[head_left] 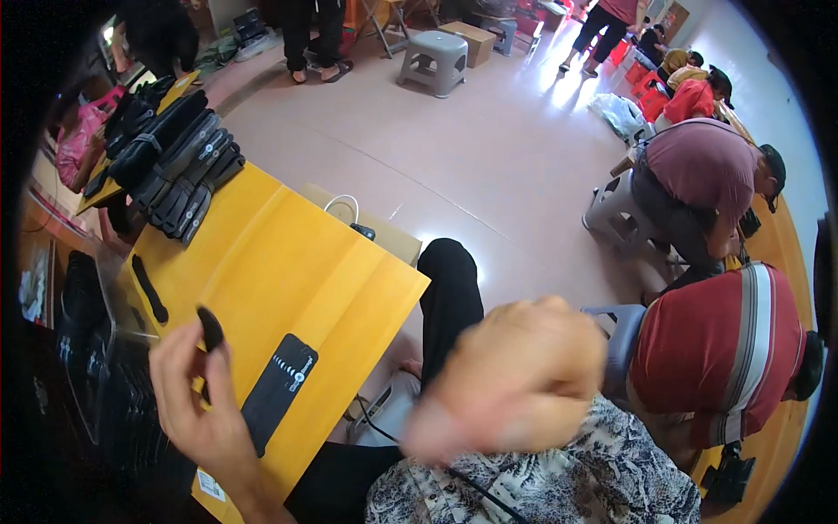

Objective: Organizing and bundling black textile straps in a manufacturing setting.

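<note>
Over the yellow tabletop (pixel 288 236), my left hand (pixel 196 406) is closed, with the thumb and fingers on a black strap-like piece (pixel 209 328). Its rounded end sticks up; the fingers hide the rest. A flat black panel (pixel 279 393) with pale print lies just right of this hand. Farther left on the table is another narrow black strap (pixel 150 290). My right hand (pixel 515 380) is raised past the table's right edge, above my lap. It looks curled into a fist but is blurred, and anything inside it is hidden.
Stacked black fabric pieces (pixel 179 162) fill the table's far left corner. Left of the table, a clear bin (pixel 105 349) holds more black pieces. A thin black cord (pixel 480 493) crosses my lap. Seated people work at the right; a grey stool (pixel 435 63) stands far off.
</note>
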`<state>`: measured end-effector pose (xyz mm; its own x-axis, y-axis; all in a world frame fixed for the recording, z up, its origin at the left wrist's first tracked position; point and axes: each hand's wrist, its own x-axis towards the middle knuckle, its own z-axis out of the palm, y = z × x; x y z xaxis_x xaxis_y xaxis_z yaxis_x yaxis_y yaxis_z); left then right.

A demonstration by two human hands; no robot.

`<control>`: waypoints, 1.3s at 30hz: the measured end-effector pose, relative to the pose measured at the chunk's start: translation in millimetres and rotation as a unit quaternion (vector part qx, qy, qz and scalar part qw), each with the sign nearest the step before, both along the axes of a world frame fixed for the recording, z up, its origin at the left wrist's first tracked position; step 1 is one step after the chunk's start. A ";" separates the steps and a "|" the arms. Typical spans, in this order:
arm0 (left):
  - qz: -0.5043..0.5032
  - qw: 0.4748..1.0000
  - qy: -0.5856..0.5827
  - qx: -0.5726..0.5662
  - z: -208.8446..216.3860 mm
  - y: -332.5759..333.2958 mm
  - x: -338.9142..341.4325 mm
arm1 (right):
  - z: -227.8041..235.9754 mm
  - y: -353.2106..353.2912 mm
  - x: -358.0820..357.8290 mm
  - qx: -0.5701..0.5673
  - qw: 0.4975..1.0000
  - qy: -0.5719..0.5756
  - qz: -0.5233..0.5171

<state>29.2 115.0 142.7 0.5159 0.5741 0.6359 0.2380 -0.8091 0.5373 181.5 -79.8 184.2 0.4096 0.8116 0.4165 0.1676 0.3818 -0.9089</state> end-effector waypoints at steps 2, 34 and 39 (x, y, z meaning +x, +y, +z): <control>-0.073 0.994 -0.057 -0.057 0.0 -22.2 -18.5 | -15.7 18.1 -1.6 0.038 0.996 -0.081 0.006; -0.144 0.777 -0.293 -0.538 -74.1 -66.1 -58.4 | -91.6 47.7 -31.5 -0.228 0.963 0.059 0.134; -0.136 0.794 -0.296 -0.514 -79.6 -68.9 -47.4 | -99.3 50.3 -32.6 -0.253 0.955 0.049 0.146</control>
<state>-18.2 46.1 63.1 0.4949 0.8652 0.0805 -0.4102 0.1510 0.8994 148.8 -29.5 85.0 0.1511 0.9845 -0.0888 0.0261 -0.0937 -0.9953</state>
